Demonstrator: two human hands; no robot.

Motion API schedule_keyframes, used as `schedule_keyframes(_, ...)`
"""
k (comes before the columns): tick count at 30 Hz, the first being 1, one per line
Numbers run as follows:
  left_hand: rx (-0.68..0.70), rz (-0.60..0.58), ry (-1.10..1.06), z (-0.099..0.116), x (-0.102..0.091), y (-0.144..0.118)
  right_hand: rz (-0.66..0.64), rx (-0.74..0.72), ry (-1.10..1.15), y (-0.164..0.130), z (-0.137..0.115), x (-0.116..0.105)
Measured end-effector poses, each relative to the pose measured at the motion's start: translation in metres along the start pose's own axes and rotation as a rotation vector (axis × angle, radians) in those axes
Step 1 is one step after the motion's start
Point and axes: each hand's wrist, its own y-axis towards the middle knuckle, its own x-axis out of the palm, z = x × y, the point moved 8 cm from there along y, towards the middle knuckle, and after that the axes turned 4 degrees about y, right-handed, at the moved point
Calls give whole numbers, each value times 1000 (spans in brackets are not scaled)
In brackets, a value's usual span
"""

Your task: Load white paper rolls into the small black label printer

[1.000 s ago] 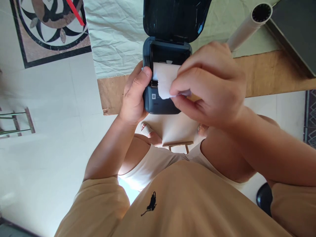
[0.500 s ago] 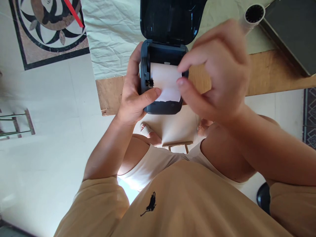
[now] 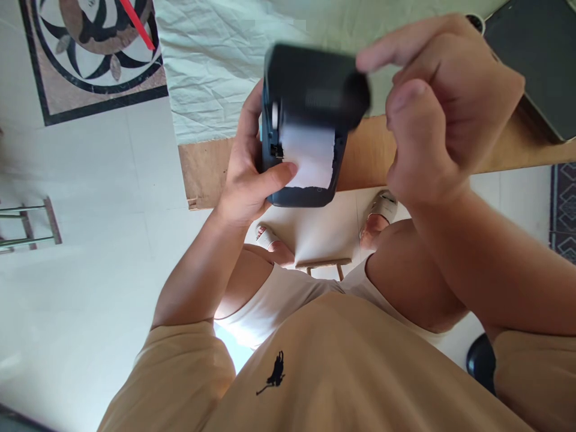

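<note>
A small dark blue printer (image 3: 288, 195) sits in my left hand (image 3: 249, 180), whose thumb presses the white paper strip (image 3: 308, 155) against the printer's front. The printer's lid (image 3: 315, 87) is tilted down over the paper roll and looks blurred. My right hand (image 3: 441, 102) is raised at the lid's right edge, fingers curled, the fingertips touching the lid's corner. The paper's torn end hangs out below the lid.
A wooden table edge (image 3: 495, 150) carries a crumpled pale cloth (image 3: 211, 60) and a dark flat device (image 3: 540, 66) at the top right. Below are my knees, sandalled feet (image 3: 378, 219) and a pale tiled floor with a patterned inlay (image 3: 90, 48).
The lid has swung down from upright to nearly over the paper roll. My right hand let go of the paper and rose to the lid; my left thumb now pins the strip.
</note>
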Motion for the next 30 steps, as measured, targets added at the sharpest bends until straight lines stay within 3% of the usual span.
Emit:
schedule_keyframes(2, -21, 3, -11, 0, 1, -1, -33, 34, 16, 0, 2, 3)
schedule_keyframes(8, 5, -26, -25, 9, 10, -3, -348, 180, -50, -10, 21, 30)
schedule_keyframes(12, -17, 65, -19, 9, 6, -5, -440, 242, -14, -16, 30, 40)
schedule_keyframes(18, -107, 74, -60, 5, 8, -7, -461, 244, 47, -17, 32, 44)
schedule_keyframes(30, -119, 73, -27, 5, 5, -7, -469, 253, 73, -17, 31, 44)
